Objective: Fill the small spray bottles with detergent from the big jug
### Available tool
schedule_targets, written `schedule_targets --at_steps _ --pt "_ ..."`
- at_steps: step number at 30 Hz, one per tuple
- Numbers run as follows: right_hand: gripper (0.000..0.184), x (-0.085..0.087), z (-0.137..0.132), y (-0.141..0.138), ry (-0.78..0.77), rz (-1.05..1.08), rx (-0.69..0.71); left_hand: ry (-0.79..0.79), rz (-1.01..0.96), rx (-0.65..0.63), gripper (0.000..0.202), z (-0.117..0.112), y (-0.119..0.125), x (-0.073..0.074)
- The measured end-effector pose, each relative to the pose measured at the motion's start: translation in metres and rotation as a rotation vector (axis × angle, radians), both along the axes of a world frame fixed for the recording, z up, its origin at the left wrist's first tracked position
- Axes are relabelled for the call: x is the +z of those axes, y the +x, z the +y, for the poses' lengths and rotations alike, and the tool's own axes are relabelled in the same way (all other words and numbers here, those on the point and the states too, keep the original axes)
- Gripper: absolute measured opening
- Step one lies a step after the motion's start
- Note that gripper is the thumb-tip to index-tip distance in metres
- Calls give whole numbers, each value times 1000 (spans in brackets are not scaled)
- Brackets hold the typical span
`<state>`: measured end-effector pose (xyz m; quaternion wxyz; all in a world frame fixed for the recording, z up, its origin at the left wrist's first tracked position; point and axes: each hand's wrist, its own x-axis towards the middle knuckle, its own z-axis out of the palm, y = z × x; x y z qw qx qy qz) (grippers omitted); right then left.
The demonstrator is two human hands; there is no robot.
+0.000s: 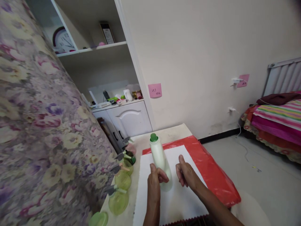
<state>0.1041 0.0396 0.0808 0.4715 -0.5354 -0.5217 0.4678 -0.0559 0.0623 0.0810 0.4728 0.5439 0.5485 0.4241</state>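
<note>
My left hand [155, 180] is wrapped round the lower body of a white plastic bottle [158, 155] with a green cap, holding it tilted over a white sheet [178, 194]. My right hand [185, 174] sits just right of the bottle with fingers curled and thumb up, apparently touching the bottle's base; nothing clear shows inside it. The sheet lies on a red plastic cover [211, 172] on the table.
Several yellow-green spray bottles [119, 185] lie in a row along the table's left edge beside a flowered curtain [42, 125]. A white cupboard [127, 119] and shelves stand behind. A bed with striped bedding [277, 119] is at the right across bare floor.
</note>
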Motion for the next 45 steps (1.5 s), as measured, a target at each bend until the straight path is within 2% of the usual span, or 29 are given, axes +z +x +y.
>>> schedule_targets --at_steps 12,19,29,32,34,36,39,41,43,45 --pt "80 -11 6 -3 -4 -54 9 -6 7 0 88 2 -2 -7" --pt "80 -12 8 -6 -41 -26 18 -19 12 0 88 3 -2 -9" --pt "73 -19 7 -9 6 2 43 84 2 38 77 -7 1 -10" --pt "62 -35 7 -10 38 14 82 159 -11 11 61 -16 1 -21" --pt "48 -55 5 -11 39 42 119 156 -45 -14 51 -23 -3 -36" --pt "36 -83 0 -12 9 59 147 111 -94 -13 42 -30 -15 -56" --pt "33 -128 -12 -15 -76 36 168 54 -119 143 33 -40 -48 -85" --pt "34 -152 -22 -18 -142 36 207 98 -114 371 38 -46 -79 -97" --pt "33 -167 -31 -21 -158 31 225 184 -69 636 43 -49 -111 -101" --pt "31 -174 -37 -24 -165 24 279 258 27 866 47 -47 -142 -102"
